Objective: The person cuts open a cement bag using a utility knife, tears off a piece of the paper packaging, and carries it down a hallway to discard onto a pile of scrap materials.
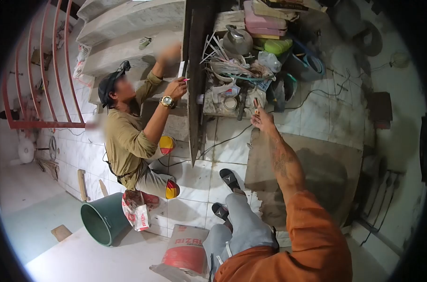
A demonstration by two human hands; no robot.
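Note:
My right hand (262, 120) reaches forward over the near edge of a cluttered work surface. Its fingers are closed round a small tool with a red and dark end (256, 104); its exact kind is too small to make out. Just left of the tool are a dark handle-like piece (241, 109) and a small round container (230, 103). A crumpled plastic packet (226, 92) lies behind them. My left hand is outside the picture.
A co-worker (128, 136) crouches left, holding a pink pen-like item (186, 80) against an upright dark panel (192, 94). Tubs and a pot (237, 41) crowd the surface. A cable (232, 137) crosses the tiles. A green bucket (103, 221) and cement bag (184, 246) stand nearby.

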